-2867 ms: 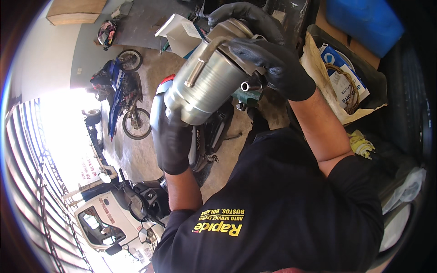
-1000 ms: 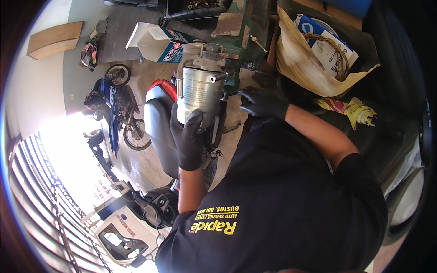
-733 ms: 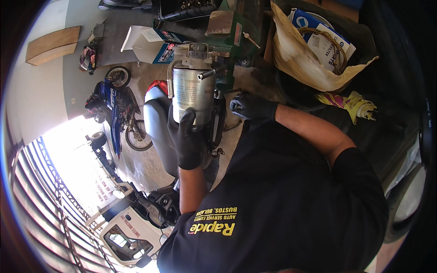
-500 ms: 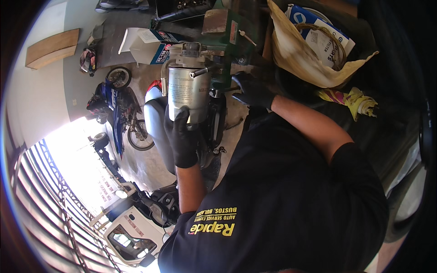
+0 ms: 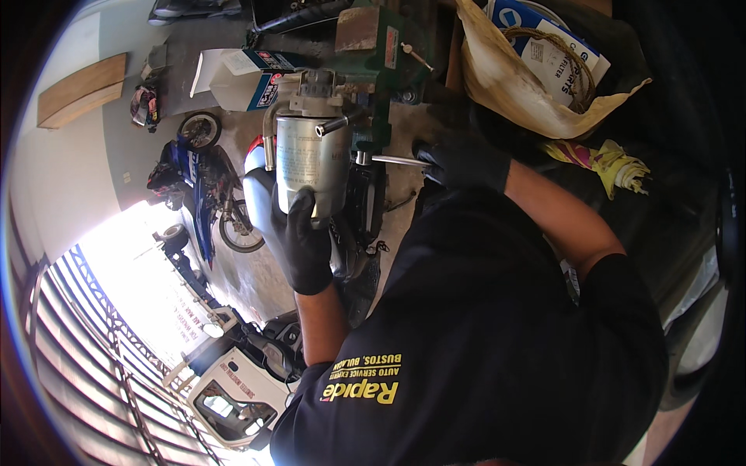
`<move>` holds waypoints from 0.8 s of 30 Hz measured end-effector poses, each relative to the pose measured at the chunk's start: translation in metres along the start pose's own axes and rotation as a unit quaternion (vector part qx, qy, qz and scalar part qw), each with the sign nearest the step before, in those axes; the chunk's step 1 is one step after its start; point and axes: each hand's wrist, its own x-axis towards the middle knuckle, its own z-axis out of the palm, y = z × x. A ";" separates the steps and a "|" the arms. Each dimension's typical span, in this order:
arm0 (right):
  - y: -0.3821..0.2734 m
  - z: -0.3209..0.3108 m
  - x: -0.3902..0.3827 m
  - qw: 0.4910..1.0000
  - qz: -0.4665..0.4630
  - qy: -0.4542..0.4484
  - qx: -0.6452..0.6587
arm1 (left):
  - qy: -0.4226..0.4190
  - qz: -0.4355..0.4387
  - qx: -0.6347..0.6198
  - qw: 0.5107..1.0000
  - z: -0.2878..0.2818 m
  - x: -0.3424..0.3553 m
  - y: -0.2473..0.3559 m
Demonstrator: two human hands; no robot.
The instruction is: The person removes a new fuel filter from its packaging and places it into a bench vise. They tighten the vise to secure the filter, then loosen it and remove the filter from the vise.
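Left grip [image 5: 301, 245] around the canister [image 5: 313, 159], right grip [image 5: 466, 161] on the vise's [image 5: 388, 78] bar [image 5: 398, 161].

The left grip wraps the canister's lower end, its thumb pressed on the front, probably to steady it upright without crowding the pipes [image 5: 270, 151] above. The canister overlaps the vise's left edge, so I cannot tell whether the vise clamps it. The right grip pinches the bar's outer end, likely the best spot for leverage.

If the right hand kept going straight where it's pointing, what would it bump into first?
Probably the silver bar: its near end appears right at the right hand, though I can't tell whether they touch. Farther along, roughly in line, is the metal canister.
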 end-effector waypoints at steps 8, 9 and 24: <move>-0.030 -0.032 -0.023 0.989 -0.085 0.117 -0.023 | -0.001 -0.001 0.014 1.000 -0.003 0.006 0.009; -0.023 -0.023 -0.021 0.980 -0.109 0.160 -0.045 | -0.002 0.004 0.021 1.000 -0.004 0.006 0.011; 0.006 0.125 0.117 0.978 0.053 0.107 0.173 | -0.069 -0.196 -0.094 0.974 -0.015 -0.003 0.004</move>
